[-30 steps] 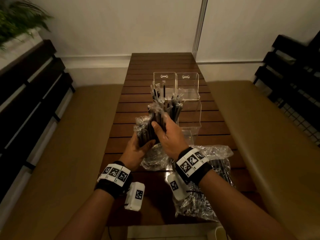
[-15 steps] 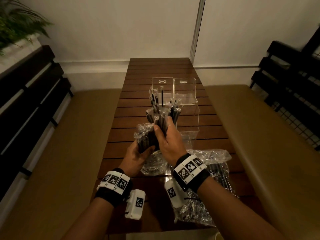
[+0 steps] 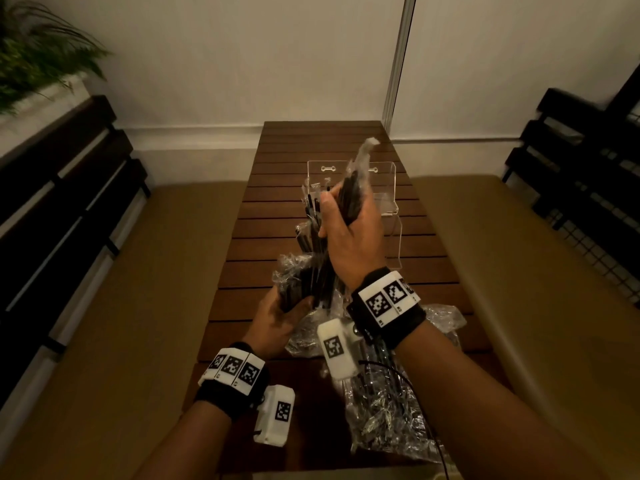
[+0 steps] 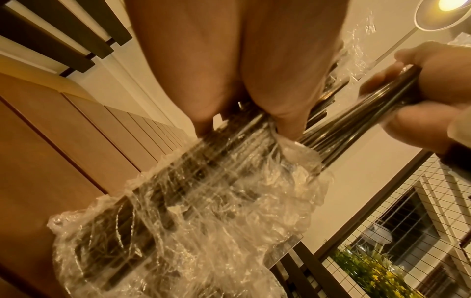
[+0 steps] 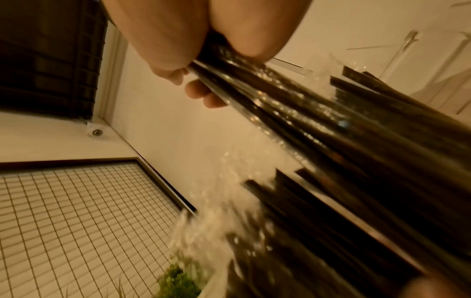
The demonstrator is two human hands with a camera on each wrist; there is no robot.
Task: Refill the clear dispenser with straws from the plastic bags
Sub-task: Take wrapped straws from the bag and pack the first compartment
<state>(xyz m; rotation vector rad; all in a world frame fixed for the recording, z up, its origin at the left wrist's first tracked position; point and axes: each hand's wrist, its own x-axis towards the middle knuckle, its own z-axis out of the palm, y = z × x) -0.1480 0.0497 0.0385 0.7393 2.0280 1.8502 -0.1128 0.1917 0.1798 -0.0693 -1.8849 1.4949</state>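
Straws (image 3: 349,199), black and wrapped, clamped as a bundle in the right hand (image 3: 349,237), raised just in front of the clear dispenser (image 3: 389,188). Left hand (image 3: 277,317), nearer than the dispenser, grips the crinkled plastic bag (image 4: 203,201) around the bundle's lower end.

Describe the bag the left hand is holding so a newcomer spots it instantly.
On the slatted wooden table, short of the clear dispenser, the left hand grips a crinkled plastic bag. Unlike the bag lying flat, it is lifted, black straws sticking out.
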